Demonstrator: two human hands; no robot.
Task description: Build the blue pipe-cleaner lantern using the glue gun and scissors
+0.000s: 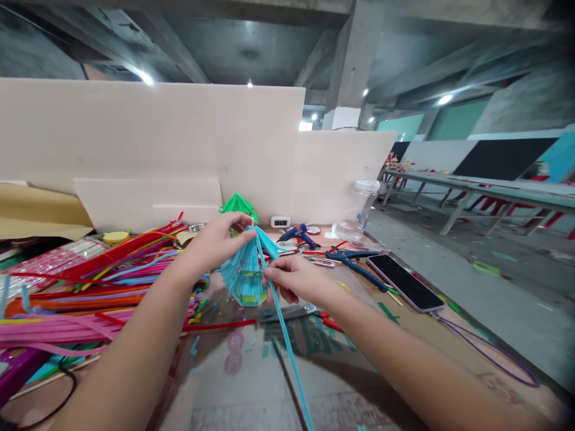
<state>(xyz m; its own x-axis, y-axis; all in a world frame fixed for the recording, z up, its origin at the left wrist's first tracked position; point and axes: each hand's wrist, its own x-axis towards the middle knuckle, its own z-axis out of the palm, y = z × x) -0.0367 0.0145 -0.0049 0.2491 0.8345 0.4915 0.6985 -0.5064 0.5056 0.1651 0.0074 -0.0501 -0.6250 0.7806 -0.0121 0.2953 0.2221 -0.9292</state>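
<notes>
A light-blue tiered craft piece [245,281], built of pipe cleaners, stands on the cardboard-covered table in front of me. My left hand [227,236] is closed at its peak, thumb and fingers pinching the top. Just below and to the right, my right hand [294,278] pinches a long light-blue pipe cleaner [287,341], whose loose end runs down toward me. The upper end of that strand reaches the craft piece. Behind my left hand shows a green pointed piece [238,205], partly covered. Scissors [291,312] with red handles lie under my right hand.
Bundles of coloured pipe cleaners [135,269] fill the left side. A blue glue gun [300,235], a small white digital display [280,222], pliers [359,261], a phone [406,282] with a strap and a clear jar [363,206] lie beyond and right. A pale board [179,131] closes the back.
</notes>
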